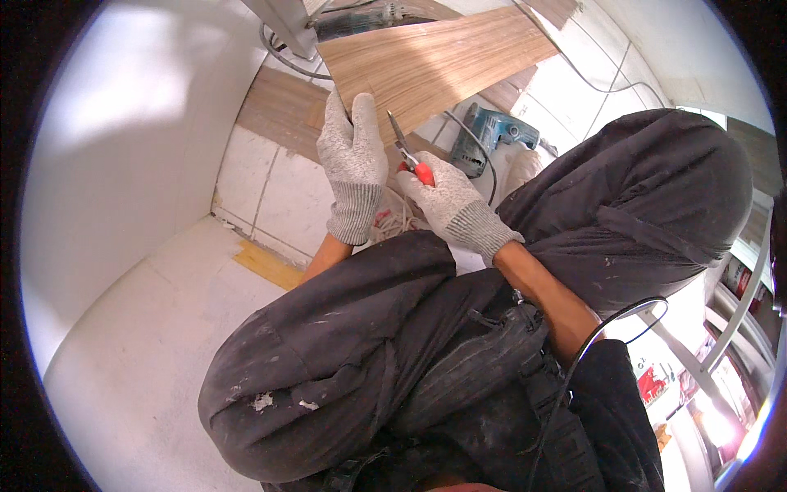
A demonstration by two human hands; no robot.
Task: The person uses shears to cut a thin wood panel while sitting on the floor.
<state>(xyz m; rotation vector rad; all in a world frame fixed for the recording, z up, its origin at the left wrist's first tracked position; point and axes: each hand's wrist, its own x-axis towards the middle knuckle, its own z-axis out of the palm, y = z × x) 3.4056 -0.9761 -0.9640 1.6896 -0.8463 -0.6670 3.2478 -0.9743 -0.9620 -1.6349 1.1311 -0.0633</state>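
Observation:
My left hand point(357, 156), in a grey knit glove, grips the near-left end of a thin wood-grain board point(443, 53), with the board's edge between thumb and fingers. The board slants away to the upper right. In my gloved right hand point(451, 201) is a pair of red-handled pliers or snips point(424, 173); which of the two I cannot tell. Its long dark jaws point up toward the board's near edge, close to my left thumb. The tips look nearly together. Most of the handle is hidden by my fingers.
A teal power tool point(492, 135) with a dark cord lies on the tiles just right of the board. Another dark tool point(369, 18) lies behind it, near a grey metal post point(283, 20). A white wall point(139, 123) stands at left, and my knees flank the work.

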